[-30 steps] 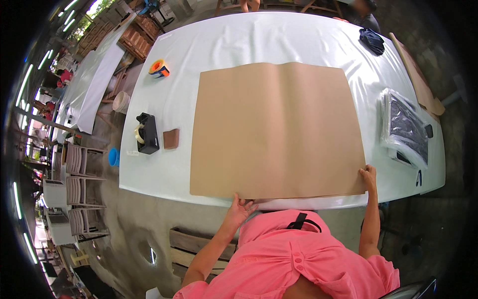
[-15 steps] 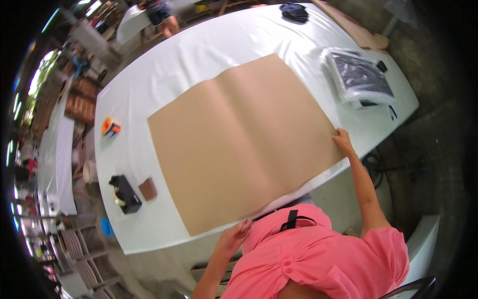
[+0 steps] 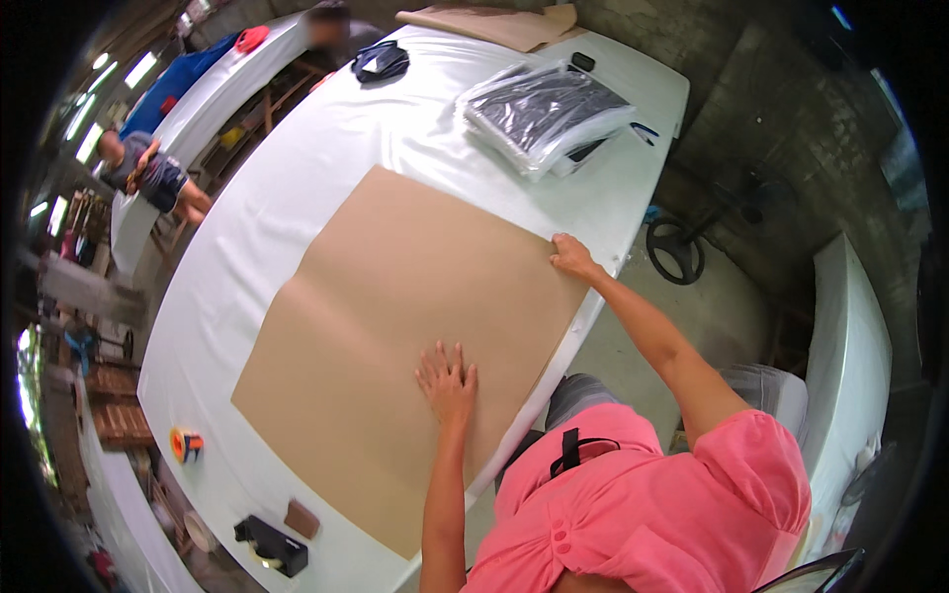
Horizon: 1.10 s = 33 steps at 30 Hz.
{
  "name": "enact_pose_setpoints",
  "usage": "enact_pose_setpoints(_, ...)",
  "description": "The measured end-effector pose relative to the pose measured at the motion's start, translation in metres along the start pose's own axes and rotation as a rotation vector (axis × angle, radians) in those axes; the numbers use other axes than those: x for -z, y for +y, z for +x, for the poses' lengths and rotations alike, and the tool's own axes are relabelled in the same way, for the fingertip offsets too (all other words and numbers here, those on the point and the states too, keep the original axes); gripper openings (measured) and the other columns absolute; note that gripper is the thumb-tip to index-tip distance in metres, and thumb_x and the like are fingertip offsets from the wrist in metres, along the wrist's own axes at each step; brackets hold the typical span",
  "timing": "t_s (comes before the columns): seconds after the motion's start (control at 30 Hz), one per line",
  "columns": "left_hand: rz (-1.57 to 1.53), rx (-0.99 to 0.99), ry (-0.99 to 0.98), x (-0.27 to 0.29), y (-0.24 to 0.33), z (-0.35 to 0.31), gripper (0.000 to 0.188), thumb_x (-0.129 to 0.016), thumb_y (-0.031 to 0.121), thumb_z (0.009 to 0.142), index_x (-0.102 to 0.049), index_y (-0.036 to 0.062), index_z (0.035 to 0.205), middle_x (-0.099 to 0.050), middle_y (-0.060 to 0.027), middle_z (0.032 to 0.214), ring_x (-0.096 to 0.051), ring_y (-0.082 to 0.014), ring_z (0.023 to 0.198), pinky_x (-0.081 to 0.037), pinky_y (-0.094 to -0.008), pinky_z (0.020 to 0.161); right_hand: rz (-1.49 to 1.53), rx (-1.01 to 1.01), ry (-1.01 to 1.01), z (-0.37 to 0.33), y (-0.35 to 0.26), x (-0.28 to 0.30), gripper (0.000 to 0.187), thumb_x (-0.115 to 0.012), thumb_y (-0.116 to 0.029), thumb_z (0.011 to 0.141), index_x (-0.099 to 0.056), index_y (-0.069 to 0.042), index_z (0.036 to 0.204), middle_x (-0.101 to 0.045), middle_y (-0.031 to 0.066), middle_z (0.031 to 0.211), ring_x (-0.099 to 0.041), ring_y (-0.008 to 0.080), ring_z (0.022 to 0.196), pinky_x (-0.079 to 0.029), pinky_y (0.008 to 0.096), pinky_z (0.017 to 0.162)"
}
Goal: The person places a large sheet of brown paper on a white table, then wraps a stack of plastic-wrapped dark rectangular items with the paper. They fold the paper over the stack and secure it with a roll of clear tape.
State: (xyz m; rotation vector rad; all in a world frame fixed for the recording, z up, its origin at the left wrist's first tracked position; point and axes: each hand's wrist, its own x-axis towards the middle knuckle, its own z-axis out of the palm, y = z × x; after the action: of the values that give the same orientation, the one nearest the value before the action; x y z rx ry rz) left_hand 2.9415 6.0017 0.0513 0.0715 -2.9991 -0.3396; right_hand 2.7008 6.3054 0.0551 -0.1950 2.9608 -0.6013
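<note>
A large sheet of brown kraft paper (image 3: 356,296) lies across the white-covered table in front of me, with a soft crease over its middle. My left hand (image 3: 448,385) rests flat on the paper's near part, fingers spread. At the sheet's right corner, my right hand (image 3: 573,257) is closed on the edge, thumb and fingers pinching it. What lies beneath the sheet, if anything, is hidden.
A black tape dispenser (image 3: 272,546), a small brown block (image 3: 301,518) and an orange tape roll (image 3: 185,445) sit at the left. Plastic-wrapped dark goods (image 3: 549,114) lie beyond the paper, near a dark bundle (image 3: 381,62). Other people (image 3: 148,173) are at the far left.
My left hand has come up from the table's near edge onto the paper and spread flat. My right hand still grips the sheet's edge. The view has turned to the right.
</note>
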Motion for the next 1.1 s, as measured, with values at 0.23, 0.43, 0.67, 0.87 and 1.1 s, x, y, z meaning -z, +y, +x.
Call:
enact_pose_setpoints(0.23,0.007,0.03,-0.021,0.0,0.003,0.001,0.054,-0.054,0.043,0.087,-0.044,0.0274,0.137,-0.031,-0.0066,0.149,-0.02,-0.0367,0.138,-0.013,-0.0573,0.109,1.111,-0.319,-0.069,0.061,0.01,0.034,0.068,-0.074,-0.049,0.074,-0.052,0.001,0.116,-0.053,0.0141,0.123,-0.05,0.0262,0.115,-0.042,0.0403,0.093)
enact_pose_setpoints(0.43,0.02,0.028,-0.096,-0.009,0.002,0.006,0.055,-0.055,0.04,0.086,-0.043,0.0262,0.138,-0.027,-0.009,0.15,-0.018,-0.0378,0.139,-0.012,-0.0573,0.109,2.031,-0.56,0.034,0.178,0.011,0.01,0.099,-0.082,-0.046,0.061,-0.031,-0.002,0.135,-0.042,0.0133,0.136,-0.036,0.0285,0.127,-0.027,0.0458,0.107)
enact_pose_setpoints(0.67,-0.193,0.121,0.039,0.024,0.015,0.038,0.062,-0.059,0.027,0.087,-0.035,0.0143,0.142,-0.017,-0.0187,0.151,-0.014,-0.0435,0.138,-0.011,-0.0563,0.11,2.367,-0.717,0.4,0.239,0.006,-0.002,0.068,-0.081,-0.014,0.07,-0.043,-0.001,0.124,-0.054,0.0114,0.116,-0.056,0.0303,0.102,-0.051,0.0452,0.086)
enact_pose_setpoints(0.87,-0.418,0.031,0.067,0.028,0.08,0.15,0.058,-0.054,0.011,0.09,-0.031,0.0053,0.142,-0.021,-0.0198,0.15,-0.015,-0.0371,0.14,-0.015,-0.0467,0.111,2.19,-0.936,0.389,0.211,-0.004,0.048,0.072,-0.084,-0.011,0.066,-0.041,0.007,0.12,-0.053,0.0158,0.115,-0.058,0.0317,0.097,-0.055,0.0448,0.076)
enact_pose_setpoints(1.1,-1.773,0.501,-0.21,-0.022,0.179,0.304,0.06,-0.037,0.041,0.099,-0.028,0.0004,0.142,-0.021,-0.0189,0.15,-0.021,-0.0265,0.14,-0.022,-0.0365,0.112,2.045,-0.892,0.023,0.113,0.07,0.11,0.055,-0.081,-0.017,0.071,-0.05,0.004,0.111,-0.056,0.0128,0.103,-0.058,0.0266,0.088,-0.051,0.0398,0.068)
